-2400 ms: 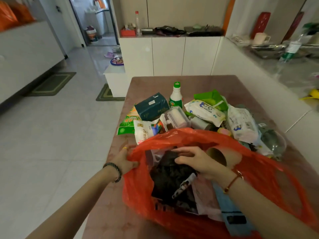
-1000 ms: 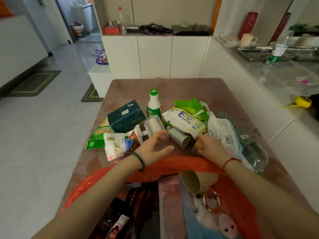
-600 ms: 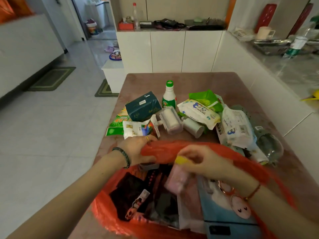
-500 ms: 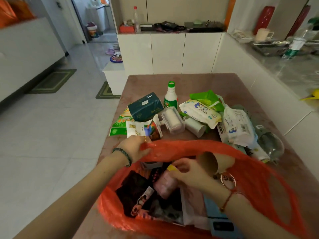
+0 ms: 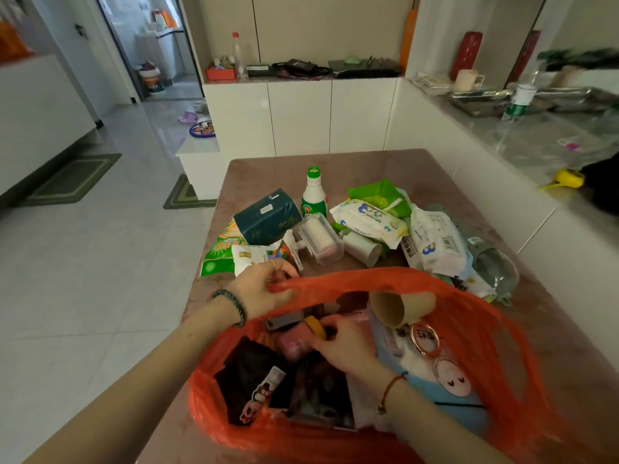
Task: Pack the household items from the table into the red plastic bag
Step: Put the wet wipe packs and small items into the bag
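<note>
Now that my right hand (image 5: pixel 341 346) has carried the small pink bottle with the yellow cap (image 5: pixel 301 338) from the table pile into the red plastic bag (image 5: pixel 495 356), where a second ago it was still reaching among the loose items, one more piece counts as packed. Its fingers are still curled around the bottle, pressing it down among the dark packets. My left hand (image 5: pixel 261 289) is closed on the bag's far-left rim, holding the mouth open at the near edge of the table (image 5: pixel 385 165). Plenty remains toward the middle: the green-capped bottle (image 5: pixel 314 195), the dark tissue pack (image 5: pixel 266 217), the wet wipes packs (image 5: pixel 368 217). I judge the job roughly half done.
</note>
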A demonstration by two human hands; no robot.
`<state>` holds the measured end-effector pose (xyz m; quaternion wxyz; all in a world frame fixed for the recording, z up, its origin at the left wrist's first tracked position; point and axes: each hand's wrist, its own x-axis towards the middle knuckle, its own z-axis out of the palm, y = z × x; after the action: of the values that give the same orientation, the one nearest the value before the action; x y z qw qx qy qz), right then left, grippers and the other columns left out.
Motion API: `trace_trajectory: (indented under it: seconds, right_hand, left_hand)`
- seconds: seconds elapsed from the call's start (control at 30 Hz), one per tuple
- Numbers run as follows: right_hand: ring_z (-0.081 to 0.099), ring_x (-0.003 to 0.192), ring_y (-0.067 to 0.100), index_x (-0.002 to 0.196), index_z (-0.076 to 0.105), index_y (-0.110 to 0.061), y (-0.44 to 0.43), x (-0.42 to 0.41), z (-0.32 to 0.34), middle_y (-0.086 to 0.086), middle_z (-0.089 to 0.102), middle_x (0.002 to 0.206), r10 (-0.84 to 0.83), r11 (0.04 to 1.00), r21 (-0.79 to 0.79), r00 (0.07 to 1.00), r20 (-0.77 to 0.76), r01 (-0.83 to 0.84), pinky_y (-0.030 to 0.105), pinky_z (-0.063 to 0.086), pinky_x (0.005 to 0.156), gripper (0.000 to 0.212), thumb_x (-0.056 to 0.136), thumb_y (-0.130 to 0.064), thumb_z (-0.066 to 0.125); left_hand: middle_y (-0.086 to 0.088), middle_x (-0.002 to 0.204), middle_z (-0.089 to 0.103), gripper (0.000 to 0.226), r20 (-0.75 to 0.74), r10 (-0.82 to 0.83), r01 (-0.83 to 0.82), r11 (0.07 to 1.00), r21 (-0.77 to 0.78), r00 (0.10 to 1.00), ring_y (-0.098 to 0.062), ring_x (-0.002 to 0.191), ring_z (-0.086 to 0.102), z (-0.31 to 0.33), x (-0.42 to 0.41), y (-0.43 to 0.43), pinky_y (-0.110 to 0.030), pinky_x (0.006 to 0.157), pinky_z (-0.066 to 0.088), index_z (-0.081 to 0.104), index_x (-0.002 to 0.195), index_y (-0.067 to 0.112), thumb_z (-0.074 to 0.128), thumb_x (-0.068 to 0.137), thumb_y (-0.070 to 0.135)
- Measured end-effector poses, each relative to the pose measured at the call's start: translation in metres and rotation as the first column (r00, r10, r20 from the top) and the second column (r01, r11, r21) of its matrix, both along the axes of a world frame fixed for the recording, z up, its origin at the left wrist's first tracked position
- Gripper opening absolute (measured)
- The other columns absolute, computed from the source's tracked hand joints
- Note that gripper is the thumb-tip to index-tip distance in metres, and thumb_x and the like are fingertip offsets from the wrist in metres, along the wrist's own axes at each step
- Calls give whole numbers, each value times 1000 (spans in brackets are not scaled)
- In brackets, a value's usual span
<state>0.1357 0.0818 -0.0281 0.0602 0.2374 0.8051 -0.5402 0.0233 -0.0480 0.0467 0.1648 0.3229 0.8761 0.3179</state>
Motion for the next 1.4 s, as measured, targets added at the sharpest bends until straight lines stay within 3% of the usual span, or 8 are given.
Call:
trace_trajectory:
  seconds: [0.13,0.27,0.43,0.67,0.93,1.07,1.17,1.4]
  right_hand:
    - [64,72,3,89,70,-18,59,11,61,-10,68,80,22,999,-30,954,-300,-32,18,52,65,10,82,-12,66]
    - [66,81,16,104,62,-13,154,-3,78,7,66,95,-382,902,19,818,-429,431,36,58,71,24,81,-12,68]
    - [41,128,33,143,24,-14,232,-35,35,16,38,143,-293,838,477,956,-20,266,44,41,100,92,70,-38,75]
    - [30,129,43,146,2,-29,265,-66,7,24,27,142,-325,802,578,922,209,152,50,34,103,104,71,-45,71]
    - [49,120,26,139,33,-19,263,-41,46,8,46,137,-480,854,52,821,-309,518,39,46,95,72,75,-12,65]
    - [43,119,11,138,33,-27,207,1,79,-7,40,124,-217,886,230,798,-562,403,21,38,97,82,65,-28,71]
    - [43,115,-3,132,36,-36,164,37,93,-12,43,121,-12,936,278,808,-589,217,4,36,91,79,62,-50,70]
    - [71,91,22,126,44,-34,101,69,64,4,71,105,-257,754,-646,958,-126,117,35,58,66,99,39,-37,91]
  left_hand:
    - [13,93,52,34,3,17,-17,993,119,1000,-9,86,52,13,-7,21,0,64,40,50,111,26,65,81,23]
    - [7,100,51,30,89,30,-55,956,288,996,-12,93,52,17,-17,71,-10,74,41,48,107,28,63,81,31]
    - [1,104,51,27,248,10,-100,931,351,969,-15,98,50,10,-17,145,-32,91,44,46,112,25,56,87,25]
    - [-2,110,48,39,406,9,-156,931,330,914,-15,94,51,-3,-11,213,-10,71,42,42,127,13,51,90,23]
    - [-6,130,46,56,754,21,-358,889,287,657,-24,114,49,-6,1,244,-38,95,42,27,138,25,52,88,35]
    - [-4,134,55,81,767,-149,-451,733,509,624,-26,122,53,17,29,247,-42,95,46,31,139,24,70,70,39]
    - [-6,118,66,57,676,-100,-511,578,636,730,-22,110,63,29,49,220,-39,91,52,58,118,18,75,65,30]
    - [-13,118,65,54,724,-16,-422,803,420,690,-25,103,66,-12,90,119,-43,87,55,50,123,12,68,76,32]
